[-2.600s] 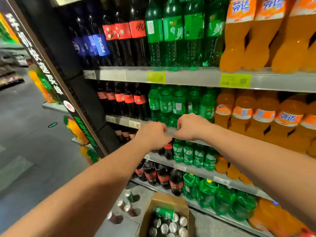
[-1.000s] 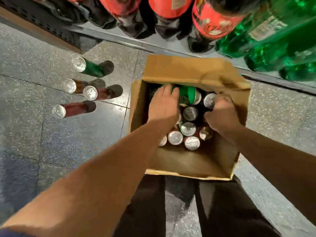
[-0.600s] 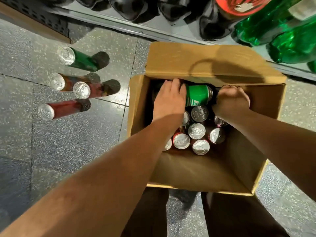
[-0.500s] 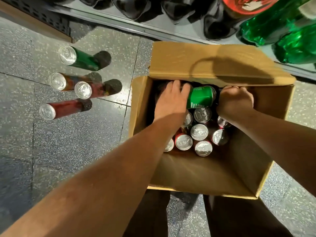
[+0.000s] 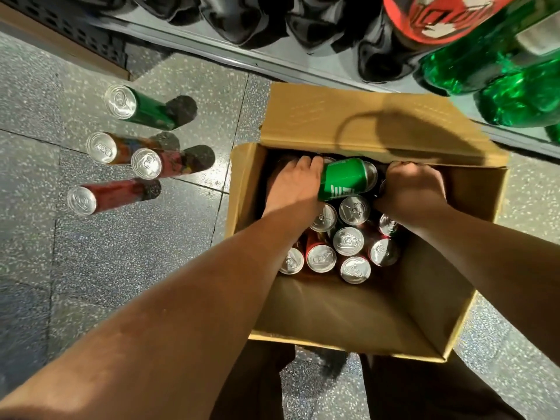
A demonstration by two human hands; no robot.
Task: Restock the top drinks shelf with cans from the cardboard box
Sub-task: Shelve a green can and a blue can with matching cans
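Right hand (image 5: 409,192) curls into the cardboard box (image 5: 348,313), its grasp hidden among cans (image 5: 348,241); thumb of the left hand (image 5: 295,186) lost behind a green can (image 5: 344,178); shelf bottles (image 5: 485,65) cropped at the top edge.

green can (image 5: 344,178) with white stripes, plain brown cardboard box (image 5: 348,316), speckly grey floor (image 5: 121,262), red cans (image 5: 320,256) with silver tops

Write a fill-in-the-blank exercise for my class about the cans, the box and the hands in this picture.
The can lying on its side between the left hand and the right hand is coloured ____. The standing cans on the floor left of the cardboard box number ____. Of those, only ____ is green.
Missing words: green; four; one.
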